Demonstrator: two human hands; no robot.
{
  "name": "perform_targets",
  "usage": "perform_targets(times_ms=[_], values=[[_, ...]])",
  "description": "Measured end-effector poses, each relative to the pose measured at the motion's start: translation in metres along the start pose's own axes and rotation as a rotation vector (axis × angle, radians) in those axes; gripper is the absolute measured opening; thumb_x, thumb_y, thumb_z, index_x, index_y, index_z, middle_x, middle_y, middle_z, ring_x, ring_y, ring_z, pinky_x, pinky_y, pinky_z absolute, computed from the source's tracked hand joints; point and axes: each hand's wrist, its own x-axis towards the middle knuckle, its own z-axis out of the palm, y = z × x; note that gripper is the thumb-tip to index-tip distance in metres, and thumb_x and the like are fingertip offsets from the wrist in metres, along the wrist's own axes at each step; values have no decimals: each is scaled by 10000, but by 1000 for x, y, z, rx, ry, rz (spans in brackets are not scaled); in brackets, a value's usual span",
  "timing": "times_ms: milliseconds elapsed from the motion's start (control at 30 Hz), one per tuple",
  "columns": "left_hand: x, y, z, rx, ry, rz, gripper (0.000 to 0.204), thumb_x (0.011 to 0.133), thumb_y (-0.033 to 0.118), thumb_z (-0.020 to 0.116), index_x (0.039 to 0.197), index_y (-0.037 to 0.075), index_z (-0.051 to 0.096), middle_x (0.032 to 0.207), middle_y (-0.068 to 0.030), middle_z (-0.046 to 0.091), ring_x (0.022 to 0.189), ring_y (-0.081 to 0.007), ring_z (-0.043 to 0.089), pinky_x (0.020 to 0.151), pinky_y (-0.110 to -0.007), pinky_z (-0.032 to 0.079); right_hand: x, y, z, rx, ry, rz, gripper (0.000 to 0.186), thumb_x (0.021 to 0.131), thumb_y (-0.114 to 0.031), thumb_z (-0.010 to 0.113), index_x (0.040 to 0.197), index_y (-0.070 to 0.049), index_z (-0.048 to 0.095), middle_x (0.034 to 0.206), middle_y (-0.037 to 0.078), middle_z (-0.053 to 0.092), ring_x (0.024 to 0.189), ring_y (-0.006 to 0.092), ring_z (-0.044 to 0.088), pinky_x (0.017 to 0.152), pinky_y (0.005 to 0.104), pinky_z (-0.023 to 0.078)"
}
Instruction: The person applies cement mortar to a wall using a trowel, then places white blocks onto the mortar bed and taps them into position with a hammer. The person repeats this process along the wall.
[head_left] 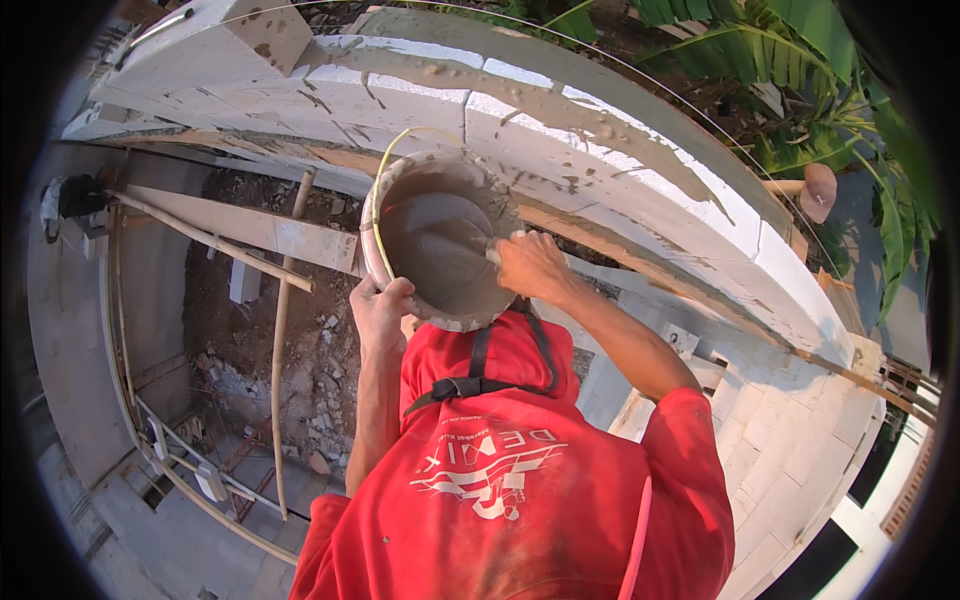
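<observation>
A round bucket point(375, 235), its rim crusted with dried cement, is held in front of my chest. Wet grey mortar point(425, 225) lies inside it, smooth and shiny, with a ridge near the right side. My left hand point(380, 305) grips the near left of the rim, thumb and fingers closed on it. A thin yellow bail handle point(384, 165) stands up along the bucket's left side. Over the right rim, my right hand point(528, 264) is closed around a mortar-coated trowel point(493, 252). Its blade cannot be made out in the mortar.
Beyond the bucket runs a white block wall point(600, 150) with mortar smeared along its top. A loose white block point(215, 45) sits on it at far left. A string line crosses above. Wooden poles point(278, 380) and a plank point(240, 220) span a drop to rubble at left.
</observation>
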Motion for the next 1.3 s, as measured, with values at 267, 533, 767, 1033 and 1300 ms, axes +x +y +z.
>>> perform_targets(times_ms=[267,533,767,1033,1300], values=[[-2,5,1,-49,-18,-13,97,774,-25,641,870,-34,651,742,-45,626,598,-130,574,561,-287,495,-33,60,-5,789,-189,116,402,832,-276,788,1117,-3,711,791,66,661,574,121,570,563,310,477],[10,0,4,-46,-49,-45,98,805,-6,607,903,-13,614,767,-62,620,574,-149,579,497,-296,502,-159,138,-54,984,-54,251,468,865,-279,754,1222,12,672,822,41,646,636,106,563,600,278,462],[11,-7,2,-60,-60,-47,114,796,2,621,908,-13,611,776,-54,609,602,-150,581,512,-304,512,-303,216,-129,1005,229,527,440,869,-225,746,1227,22,676,967,50,646,801,125,580,715,292,500],[8,-7,5,-86,36,-68,100,803,-49,597,896,-17,613,754,-50,614,538,-104,534,458,-247,401,-282,256,-116,-191,653,591,399,816,-233,786,1184,-100,706,1098,123,686,994,378,658,848,443,526],[8,-14,-15,-111,114,-79,80,758,-34,645,836,-20,634,733,-47,604,596,-151,584,527,-300,499,-179,191,-112,-164,821,386,292,798,-87,764,1067,-64,654,1041,101,608,960,372,640,768,475,528]])
